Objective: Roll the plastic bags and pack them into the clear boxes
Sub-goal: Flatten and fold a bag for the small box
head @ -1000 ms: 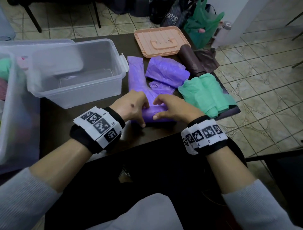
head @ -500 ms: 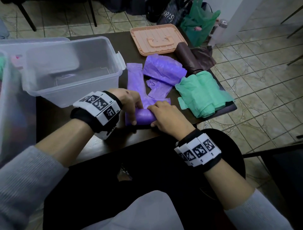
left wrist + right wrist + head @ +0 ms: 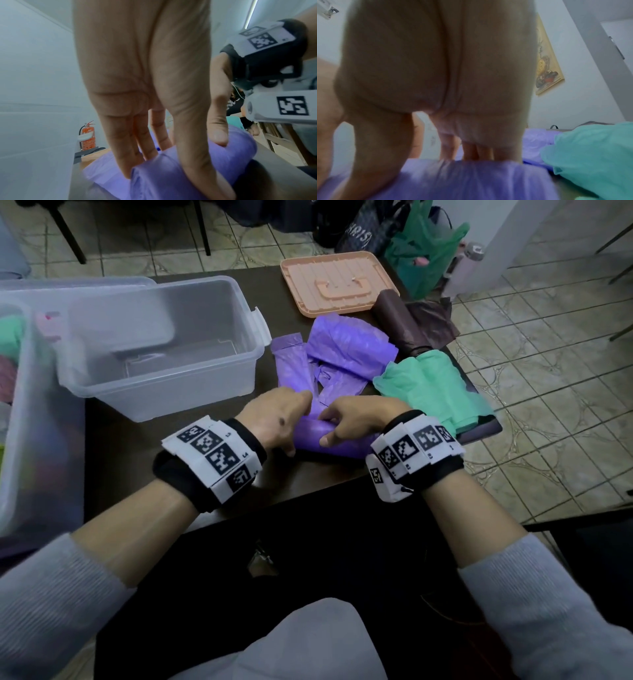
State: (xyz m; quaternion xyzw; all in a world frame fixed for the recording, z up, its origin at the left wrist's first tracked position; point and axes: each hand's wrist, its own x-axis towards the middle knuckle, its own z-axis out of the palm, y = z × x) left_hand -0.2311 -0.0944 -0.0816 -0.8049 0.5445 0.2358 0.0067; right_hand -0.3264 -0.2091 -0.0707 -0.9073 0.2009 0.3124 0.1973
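Note:
A purple plastic bag lies on the dark table [image 3: 191,446], its near end wound into a thick roll [image 3: 339,445]. Its flat tail [image 3: 291,364] runs away toward the clear box [image 3: 164,392]. My left hand [image 3: 287,422] grips the roll's left end, thumb in front and fingers behind it [image 3: 137,146]. My right hand [image 3: 342,422] grips the right part, thumb [image 3: 217,135] pressing the front. In the right wrist view the fingers [image 3: 477,151] reach over the roll [image 3: 462,178]. The clear box holds only a loose inner tray.
More purple bags [image 3: 349,347], green bags [image 3: 428,385] and brown bags [image 3: 411,323] lie to the right, near the table edge. A pink lid [image 3: 335,282] sits at the back. A second clear box [image 3: 34,422] with coloured contents stands at the far left.
Both hands have kept winding the purple bag; the roll is thicker and the flat tail shorter. The hands drew back toward me, then came forward over the roll again.

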